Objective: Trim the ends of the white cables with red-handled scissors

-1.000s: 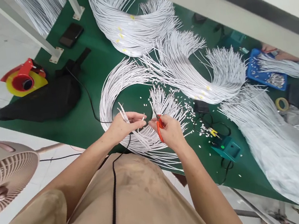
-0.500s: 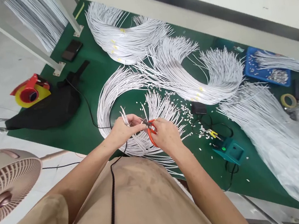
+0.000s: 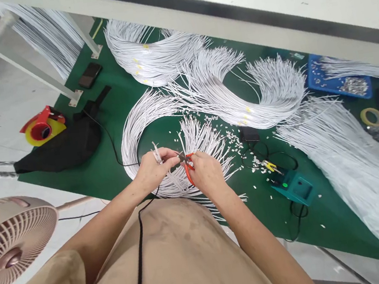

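My right hand point(image 3: 206, 170) is closed round the orange-handled pliers point(image 3: 188, 168), their dark jaws pointing left toward my left fingertips. My left hand point(image 3: 155, 166) is closed on a few white wires point(image 3: 156, 152), whose ends stick up between the fingers. Thumb and forefinger meet at the plier jaws; what small piece lies there is too small to make out. Beneath both hands lies a looped bundle of white wires point(image 3: 131, 134), its frayed ends fanning out just right of the pliers. Small white bits point(image 3: 234, 140) are scattered beside it.
More white wire bundles point(image 3: 162, 53) lie behind on the green mat point(image 3: 85, 183). At right are a teal device point(image 3: 296, 187), a blue tray point(image 3: 338, 77), a tape roll point(image 3: 371, 117) and plastic-wrapped wires. At left are a tape dispenser point(image 3: 43, 128), a black pouch and a fan point(image 3: 16, 244).
The camera view has shifted slightly. Both hands stay together at the pliers, and the wire ends in my left hand now stand closer together.
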### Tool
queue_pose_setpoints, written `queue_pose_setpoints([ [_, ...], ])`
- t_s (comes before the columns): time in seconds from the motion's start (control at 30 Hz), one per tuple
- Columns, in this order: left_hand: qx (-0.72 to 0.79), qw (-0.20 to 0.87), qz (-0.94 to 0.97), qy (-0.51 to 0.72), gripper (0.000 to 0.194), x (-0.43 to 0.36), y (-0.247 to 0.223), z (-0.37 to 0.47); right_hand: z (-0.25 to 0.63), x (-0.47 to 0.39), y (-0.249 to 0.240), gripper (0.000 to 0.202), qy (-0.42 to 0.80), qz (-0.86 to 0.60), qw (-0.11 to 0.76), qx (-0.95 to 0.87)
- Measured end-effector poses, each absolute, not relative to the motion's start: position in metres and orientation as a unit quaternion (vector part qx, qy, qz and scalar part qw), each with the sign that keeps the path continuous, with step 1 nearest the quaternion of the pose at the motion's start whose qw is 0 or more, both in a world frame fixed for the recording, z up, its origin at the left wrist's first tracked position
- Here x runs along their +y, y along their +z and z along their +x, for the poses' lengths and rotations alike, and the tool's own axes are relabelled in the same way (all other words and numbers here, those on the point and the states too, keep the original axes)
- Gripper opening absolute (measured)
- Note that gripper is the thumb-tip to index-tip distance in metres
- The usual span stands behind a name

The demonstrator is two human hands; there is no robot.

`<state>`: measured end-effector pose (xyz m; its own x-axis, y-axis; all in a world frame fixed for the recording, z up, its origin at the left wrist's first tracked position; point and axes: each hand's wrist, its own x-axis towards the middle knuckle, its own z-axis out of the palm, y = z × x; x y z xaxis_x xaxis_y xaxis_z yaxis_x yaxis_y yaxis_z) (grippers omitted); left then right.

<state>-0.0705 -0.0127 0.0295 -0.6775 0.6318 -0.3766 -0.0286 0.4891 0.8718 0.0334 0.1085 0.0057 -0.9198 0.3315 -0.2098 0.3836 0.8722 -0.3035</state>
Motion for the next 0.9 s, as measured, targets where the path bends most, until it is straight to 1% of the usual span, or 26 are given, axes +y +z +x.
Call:
queue_pose_setpoints([
  [0.27,0.805,0.330,0.264,0.416,0.019,-0.009,0.033,-0.062,0.044,0.109,0.001,0.028,-0.186,0.183,0.042,0.964],
  [0.47,0.793,0.349,0.283,0.412,0.021,-0.005,0.034,-0.060,0.052,0.108,-0.004,0.026,-0.240,0.210,0.014,0.948],
  [0.57,0.776,0.372,0.273,0.430,0.023,-0.005,0.031,-0.060,0.054,0.110,-0.007,0.024,-0.350,0.244,0.006,0.904],
  [0.7,0.777,0.365,0.267,0.438,0.023,-0.005,0.030,-0.059,0.048,0.112,0.000,0.026,-0.611,0.309,-0.054,0.727],
  [0.77,0.790,0.347,0.272,0.426,0.022,-0.005,0.030,-0.057,0.043,0.112,0.007,0.026,-0.703,0.314,-0.086,0.632],
  [0.83,0.802,0.335,0.271,0.413,0.022,-0.005,0.031,-0.055,0.039,0.111,0.013,0.024,-0.737,0.323,-0.104,0.584],
  [0.9,0.809,0.328,0.266,0.410,0.023,-0.006,0.031,-0.054,0.038,0.110,0.015,0.021,-0.739,0.336,-0.117,0.572],
])
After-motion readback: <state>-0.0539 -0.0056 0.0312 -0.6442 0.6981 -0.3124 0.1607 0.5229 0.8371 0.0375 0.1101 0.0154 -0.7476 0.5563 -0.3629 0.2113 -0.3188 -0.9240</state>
